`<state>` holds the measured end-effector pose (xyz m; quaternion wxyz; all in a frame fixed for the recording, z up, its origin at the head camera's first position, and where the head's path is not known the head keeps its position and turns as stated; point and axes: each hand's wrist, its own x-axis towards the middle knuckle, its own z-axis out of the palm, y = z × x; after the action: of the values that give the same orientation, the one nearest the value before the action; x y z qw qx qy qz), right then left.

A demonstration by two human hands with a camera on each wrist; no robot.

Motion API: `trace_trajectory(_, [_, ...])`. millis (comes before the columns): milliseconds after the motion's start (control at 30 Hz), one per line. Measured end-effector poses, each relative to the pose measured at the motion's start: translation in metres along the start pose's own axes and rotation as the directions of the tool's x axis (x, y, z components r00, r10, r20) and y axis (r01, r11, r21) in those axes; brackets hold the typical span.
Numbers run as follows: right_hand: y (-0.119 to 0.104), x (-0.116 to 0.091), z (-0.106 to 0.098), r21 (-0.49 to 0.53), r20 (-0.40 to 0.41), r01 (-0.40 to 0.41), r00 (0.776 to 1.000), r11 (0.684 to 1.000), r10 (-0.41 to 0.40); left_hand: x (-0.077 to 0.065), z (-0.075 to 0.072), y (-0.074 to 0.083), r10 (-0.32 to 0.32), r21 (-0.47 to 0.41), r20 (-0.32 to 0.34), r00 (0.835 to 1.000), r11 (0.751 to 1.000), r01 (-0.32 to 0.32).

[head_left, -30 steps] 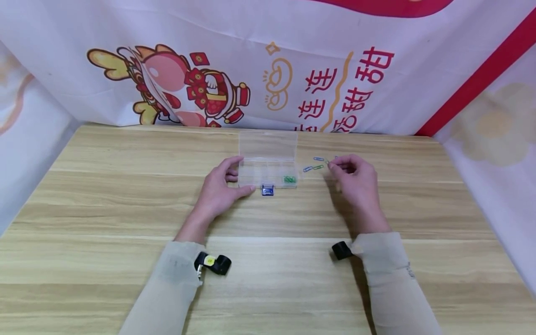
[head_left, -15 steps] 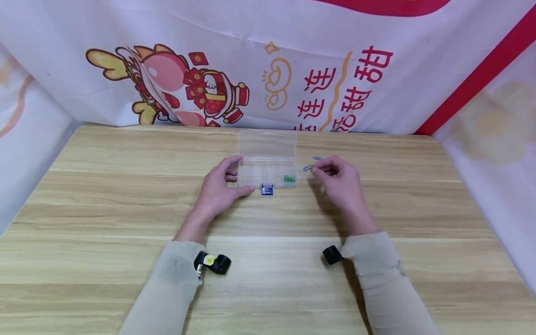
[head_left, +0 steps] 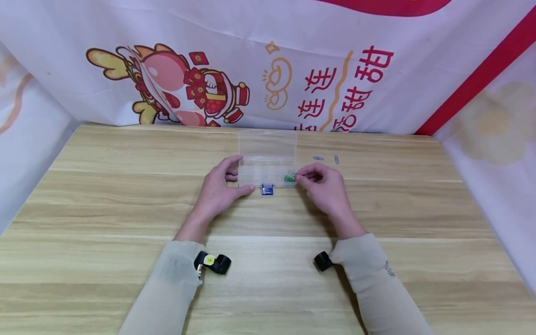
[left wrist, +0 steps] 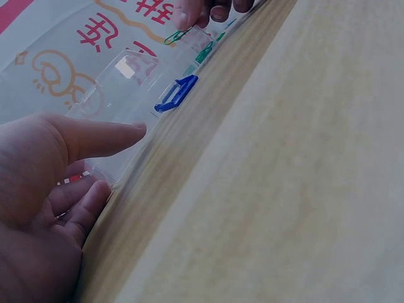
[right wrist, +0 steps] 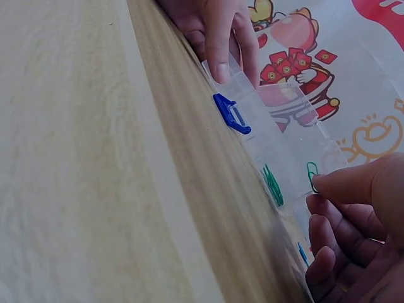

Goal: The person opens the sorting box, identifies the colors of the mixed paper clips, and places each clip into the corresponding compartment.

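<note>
A clear plastic compartment box [head_left: 261, 171] stands with its lid [head_left: 268, 144] raised and its blue latch [head_left: 267, 190] at the front. My left hand [head_left: 219, 188] holds the box's left end, thumb on the front edge and fingers at the side. Between thumb and forefinger, my right hand [head_left: 324, 186] pinches a green paper clip [right wrist: 311, 175] over the box's right end. Several green paper clips [right wrist: 272, 184] lie in the front right compartment. Just right of the box, a blue paper clip [right wrist: 303, 254] shows under the right hand; the head view hides it.
Two more blue paper clips [head_left: 318, 158] lie on the wooden table [head_left: 268, 288] behind and right of the right hand. A printed white cloth [head_left: 234, 28] hangs along the table's back edge, right behind the raised lid.
My right hand has moved left from the loose paper clips to the box's right end, bringing a green clip. The green clip seen lying on the table is gone from there. My left hand stays put.
</note>
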<state>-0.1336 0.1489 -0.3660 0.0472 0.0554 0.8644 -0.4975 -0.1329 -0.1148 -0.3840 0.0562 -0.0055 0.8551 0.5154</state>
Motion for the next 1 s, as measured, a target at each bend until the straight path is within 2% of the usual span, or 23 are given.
trace_trajectory(1000, [0.0039,0.0001,0.0005,0.001,0.01,0.026,1.0,1.0,-0.026,0.0,0.0003,0.0006,0.006,-0.002,-0.003,1.0,1.0,-0.006])
